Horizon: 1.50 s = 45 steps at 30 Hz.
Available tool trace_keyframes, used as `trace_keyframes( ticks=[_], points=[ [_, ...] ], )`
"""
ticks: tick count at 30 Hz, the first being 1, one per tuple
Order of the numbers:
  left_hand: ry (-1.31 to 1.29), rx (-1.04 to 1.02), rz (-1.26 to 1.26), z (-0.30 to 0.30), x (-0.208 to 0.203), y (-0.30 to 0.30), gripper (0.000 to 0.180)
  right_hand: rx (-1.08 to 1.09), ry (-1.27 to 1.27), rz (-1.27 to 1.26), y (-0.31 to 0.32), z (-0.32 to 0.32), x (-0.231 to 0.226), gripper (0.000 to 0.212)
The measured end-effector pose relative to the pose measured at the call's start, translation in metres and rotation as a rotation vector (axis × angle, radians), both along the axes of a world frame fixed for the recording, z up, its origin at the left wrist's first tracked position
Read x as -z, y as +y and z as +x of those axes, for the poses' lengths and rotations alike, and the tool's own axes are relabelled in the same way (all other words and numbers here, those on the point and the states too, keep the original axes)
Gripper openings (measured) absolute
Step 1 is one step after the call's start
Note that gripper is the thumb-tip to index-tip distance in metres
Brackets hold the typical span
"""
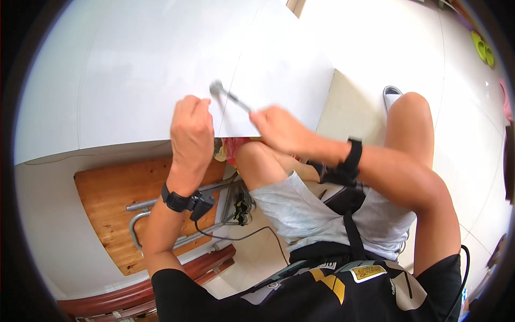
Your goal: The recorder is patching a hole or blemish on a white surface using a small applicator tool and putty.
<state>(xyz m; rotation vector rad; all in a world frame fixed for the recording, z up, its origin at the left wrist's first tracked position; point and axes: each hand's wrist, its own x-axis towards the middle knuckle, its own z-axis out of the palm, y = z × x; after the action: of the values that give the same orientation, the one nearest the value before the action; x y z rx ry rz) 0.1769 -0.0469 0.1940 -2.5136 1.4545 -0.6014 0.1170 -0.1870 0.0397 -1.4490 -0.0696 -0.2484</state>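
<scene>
My right hand (279,127) is closed round the handle of a small hammer (234,99), its grey head slightly blurred. The hammer's shaft slants up and left over a white panel (145,70), with the head just right of my left fingertips. My left hand (192,123) hangs over the panel's near edge with its fingers curled and pressed together. Whatever those fingers hold, if anything, is too small or hidden to make out.
Below the panel a wooden board (107,214) with metal tube legs leans against the wall. A dark red wooden rail (134,292) lies beneath it. My bare knee (257,161) is close to the panel's edge. Green slippers (482,49) sit far right on the tiled floor.
</scene>
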Motion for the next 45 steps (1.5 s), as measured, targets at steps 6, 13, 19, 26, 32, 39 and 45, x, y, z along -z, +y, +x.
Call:
trace_keyframes(
  ticks=[6, 13, 19, 26, 32, 39, 45],
  points=[
    [-0.02, 0.029, -0.015, 0.007, 0.004, -0.008, 0.018, 0.083, 0.056, -0.081, -0.012, 0.013, 0.006, 0.057],
    [0.063, 0.026, -0.139, 0.003, 0.029, -0.01, 0.019, 0.142, 0.185, 0.068, -0.042, 0.041, 0.018, 0.061],
    [0.115, 0.124, -0.389, -0.007, 0.057, 0.002, 0.026, -0.049, 0.148, -0.01, 0.023, -0.016, 0.022, 0.055],
    [0.074, 0.161, -0.711, -0.03, 0.087, -0.007, 0.024, 0.003, 0.172, 0.013, -0.026, 0.027, 0.048, 0.058],
    [0.151, 0.1, -0.897, -0.039, 0.105, 0.003, 0.023, -0.037, 0.219, -0.047, -0.013, 0.022, 0.05, 0.056],
    [0.251, 0.058, -1.159, -0.038, 0.129, -0.001, 0.018, -0.124, 0.249, -0.007, 0.009, 0.004, 0.052, 0.055],
    [0.231, -0.07, -1.179, -0.041, 0.169, 0.007, 0.017, -0.101, 0.408, 0.141, -0.059, 0.049, 0.036, 0.05]
  ],
)
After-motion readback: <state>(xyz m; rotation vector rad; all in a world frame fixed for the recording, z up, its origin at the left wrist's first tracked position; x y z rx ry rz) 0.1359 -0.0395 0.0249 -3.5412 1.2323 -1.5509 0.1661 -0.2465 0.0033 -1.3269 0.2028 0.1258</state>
